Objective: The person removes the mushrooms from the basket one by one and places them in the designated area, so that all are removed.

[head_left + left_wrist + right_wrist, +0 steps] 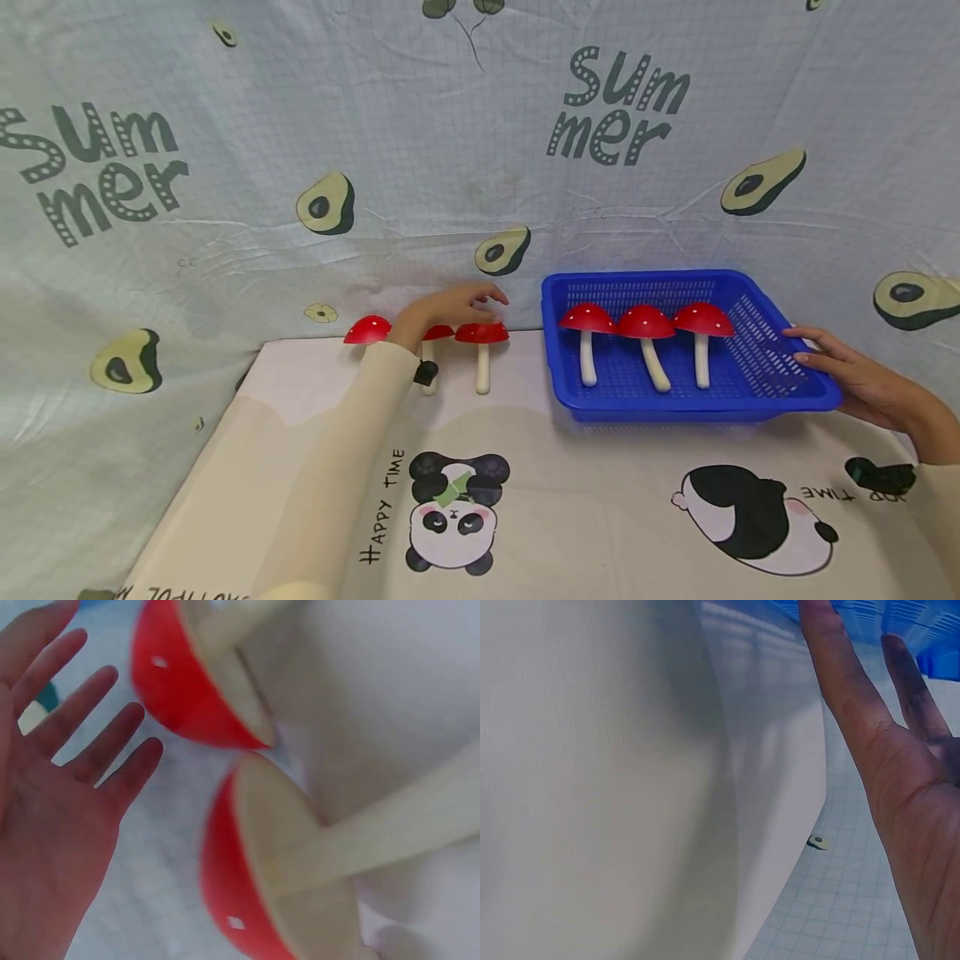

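My left hand is stretched over the far edge of the table, fingers spread and nothing in them. Just below it a toy mushroom with a red, white-dotted cap lies on the table. Another mushroom is partly covered by my wrist, and a third cap shows left of my forearm. In the left wrist view my palm faces two mushroom caps, apart from them. My right hand grips the right rim of a blue plastic basket, where three similar mushrooms lie side by side.
The table is covered by a pale cloth printed with pandas. Directly behind its far edge hangs a light curtain with avocado prints. The basket stands at the far right, close to the curtain.
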`<state>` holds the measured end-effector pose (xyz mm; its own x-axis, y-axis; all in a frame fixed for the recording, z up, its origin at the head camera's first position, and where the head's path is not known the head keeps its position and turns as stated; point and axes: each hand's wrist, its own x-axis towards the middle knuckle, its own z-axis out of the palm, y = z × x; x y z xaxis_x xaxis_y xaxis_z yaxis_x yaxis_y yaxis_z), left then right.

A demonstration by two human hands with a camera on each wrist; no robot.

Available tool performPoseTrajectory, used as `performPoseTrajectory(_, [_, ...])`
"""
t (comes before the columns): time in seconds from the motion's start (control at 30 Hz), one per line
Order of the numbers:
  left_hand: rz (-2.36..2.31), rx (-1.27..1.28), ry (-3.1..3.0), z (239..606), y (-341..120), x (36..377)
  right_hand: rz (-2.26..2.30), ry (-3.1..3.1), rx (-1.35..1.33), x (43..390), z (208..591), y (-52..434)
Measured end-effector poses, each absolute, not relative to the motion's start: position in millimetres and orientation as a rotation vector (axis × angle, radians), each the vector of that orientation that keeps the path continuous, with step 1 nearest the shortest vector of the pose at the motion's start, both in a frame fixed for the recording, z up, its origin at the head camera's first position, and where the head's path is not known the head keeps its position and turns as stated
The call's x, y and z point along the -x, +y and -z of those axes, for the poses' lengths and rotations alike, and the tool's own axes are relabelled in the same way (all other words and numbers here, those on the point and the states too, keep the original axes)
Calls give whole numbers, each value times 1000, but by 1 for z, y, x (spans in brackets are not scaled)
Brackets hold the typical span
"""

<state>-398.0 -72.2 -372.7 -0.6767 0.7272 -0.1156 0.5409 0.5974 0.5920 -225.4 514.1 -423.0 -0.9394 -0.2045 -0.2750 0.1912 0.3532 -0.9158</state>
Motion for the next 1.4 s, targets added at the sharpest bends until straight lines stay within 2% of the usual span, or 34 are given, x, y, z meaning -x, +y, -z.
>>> performPoseTrajectory(0.3, [-969, -1186, 2482, 339, -40, 386, 1602, 2291, -26, 226, 424, 516])
performPoseTrajectory(0.63, [-945, -1254, 2464, 318, 3, 372, 1637, 2260, -20, 226, 425, 517])
performPoseTrajectory(1.03, [-879, -1214, 2376, 328, 42, 377, 1656, 2233, 7, 226, 425, 516])
performPoseTrajectory(1.4, [-774, -988, 2519, 337, 73, 380, 1627, 2264, 9, 226, 425, 515])
